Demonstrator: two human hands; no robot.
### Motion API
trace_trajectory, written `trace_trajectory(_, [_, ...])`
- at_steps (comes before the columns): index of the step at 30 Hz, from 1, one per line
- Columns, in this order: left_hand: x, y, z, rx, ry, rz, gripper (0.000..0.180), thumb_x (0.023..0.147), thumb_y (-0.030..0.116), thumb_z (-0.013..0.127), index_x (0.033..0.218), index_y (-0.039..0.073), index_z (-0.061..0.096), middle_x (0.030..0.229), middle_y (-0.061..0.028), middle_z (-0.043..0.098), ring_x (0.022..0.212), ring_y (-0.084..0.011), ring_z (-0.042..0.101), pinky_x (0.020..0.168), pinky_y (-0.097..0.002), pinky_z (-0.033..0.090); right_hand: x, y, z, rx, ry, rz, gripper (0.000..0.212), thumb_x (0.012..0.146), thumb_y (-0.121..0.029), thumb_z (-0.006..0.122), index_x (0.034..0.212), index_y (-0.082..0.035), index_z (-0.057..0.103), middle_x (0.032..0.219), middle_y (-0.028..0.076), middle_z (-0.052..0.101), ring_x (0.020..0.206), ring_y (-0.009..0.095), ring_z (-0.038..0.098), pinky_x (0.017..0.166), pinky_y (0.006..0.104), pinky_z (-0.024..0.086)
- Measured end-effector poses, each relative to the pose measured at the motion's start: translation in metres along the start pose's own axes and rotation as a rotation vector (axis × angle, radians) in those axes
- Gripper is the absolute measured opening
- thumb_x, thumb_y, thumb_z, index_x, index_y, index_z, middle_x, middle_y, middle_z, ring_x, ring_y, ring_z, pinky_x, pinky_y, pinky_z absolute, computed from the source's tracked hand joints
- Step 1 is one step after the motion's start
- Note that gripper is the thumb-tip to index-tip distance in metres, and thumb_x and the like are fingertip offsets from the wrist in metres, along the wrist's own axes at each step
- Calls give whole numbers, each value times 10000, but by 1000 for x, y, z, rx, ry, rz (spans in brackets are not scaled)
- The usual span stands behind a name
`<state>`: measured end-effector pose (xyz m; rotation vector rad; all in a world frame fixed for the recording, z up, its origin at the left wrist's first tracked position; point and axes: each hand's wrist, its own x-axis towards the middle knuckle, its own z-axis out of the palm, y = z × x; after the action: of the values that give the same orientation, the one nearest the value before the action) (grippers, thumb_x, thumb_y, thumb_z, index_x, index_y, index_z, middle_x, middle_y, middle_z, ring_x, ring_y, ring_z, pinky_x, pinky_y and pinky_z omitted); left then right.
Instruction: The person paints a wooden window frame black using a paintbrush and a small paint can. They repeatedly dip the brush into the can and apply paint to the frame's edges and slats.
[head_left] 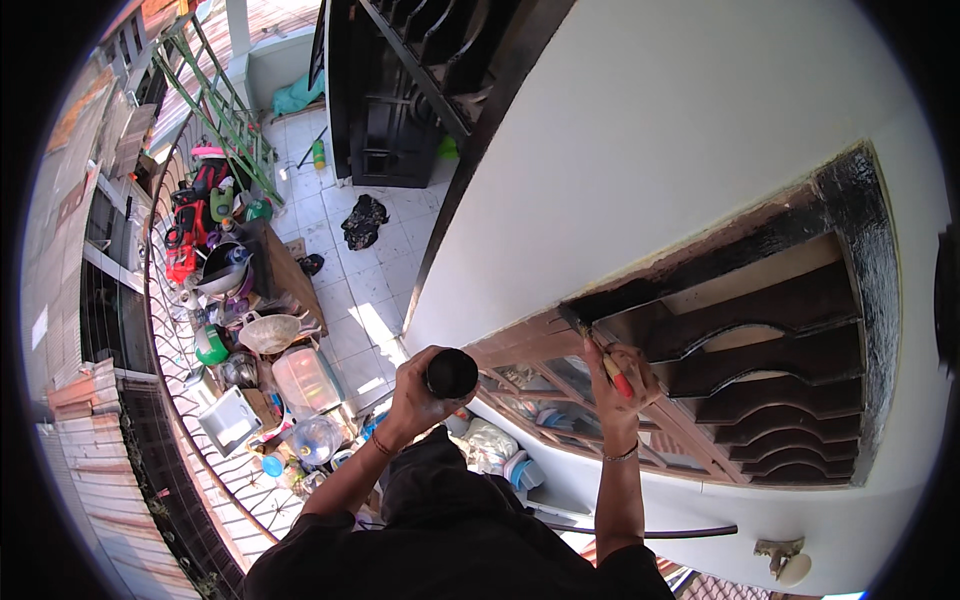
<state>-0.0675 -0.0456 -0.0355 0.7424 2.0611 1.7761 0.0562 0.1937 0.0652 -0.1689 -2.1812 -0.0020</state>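
My left hand [415, 395] is wrapped round a small round can of dark paint [452, 374], its open top facing up. In my right hand [622, 385] is a paintbrush [612, 368] with a pale handle and a red end. Its bristles are at the corner of a window frame [690, 268], where dark wet-looking paint meets bare brown wood; I cannot tell whether they touch. Dark paint covers much of the frame's upper and far-right sides. Wavy dark bars [780, 385] fill the opening. Below my right hand is a brown window sash [560, 400] with glass panes.
A white wall [640, 150] surrounds the frame. Down on the tiled floor [345, 325] lie a black plastic bag [365, 222], a clear storage box [303, 382] and piled household goods. A green ladder [225, 115] leans by the curved railing [150, 280]. A dark door [393, 140] stands beyond.
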Motion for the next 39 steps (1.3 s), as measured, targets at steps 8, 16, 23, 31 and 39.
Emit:
trace_trajectory(8, [1, -4, -2, 16, 55, 51, 349, 749, 159, 904, 967, 10, 676, 870, -84, 742, 768, -160, 718, 728, -315, 583, -4, -11, -8, -7, 28, -62, 327, 798, -114, 877, 740, -116, 555, 787, 22, 704, 602, 183, 668, 526, 307, 539])
trace_trajectory(16, [6, 0, -1, 13, 53, 73, 346, 746, 153, 905, 960, 9, 675, 871, -89, 740, 777, -161, 719, 729, -314, 583, -2, -7, -8, -103, 48, 26, 295, 812, -63, 842, 753, -93, 554, 754, 40, 704, 589, 192, 664, 537, 305, 540])
trace_trajectory(23, [7, 2, -1, 11, 33, 18, 343, 749, 152, 901, 965, 5, 679, 875, -88, 735, 776, -160, 713, 733, -313, 579, 5, -6, 8, -13, 32, 7, 270, 829, -68, 824, 729, -88, 573, 717, 37, 703, 580, 208, 669, 526, 304, 532])
trace_trajectory(31, [12, -1, 0, 0, 43, 66, 324, 756, 150, 897, 951, 5, 684, 872, -79, 731, 780, -141, 703, 715, -305, 571, -4, -15, -8, -77, 112, 89, 274, 895, -82, 771, 690, -45, 593, 708, 79, 689, 560, 216, 656, 507, 327, 502])
trace_trajectory(39, [11, 0, -1, -5, 38, 90, 329, 757, 149, 895, 957, 8, 674, 853, -78, 724, 748, -145, 699, 702, -311, 571, -1, -14, -3, -83, 161, 254, 296, 926, -86, 744, 694, -22, 572, 694, 92, 688, 540, 190, 642, 496, 332, 489])
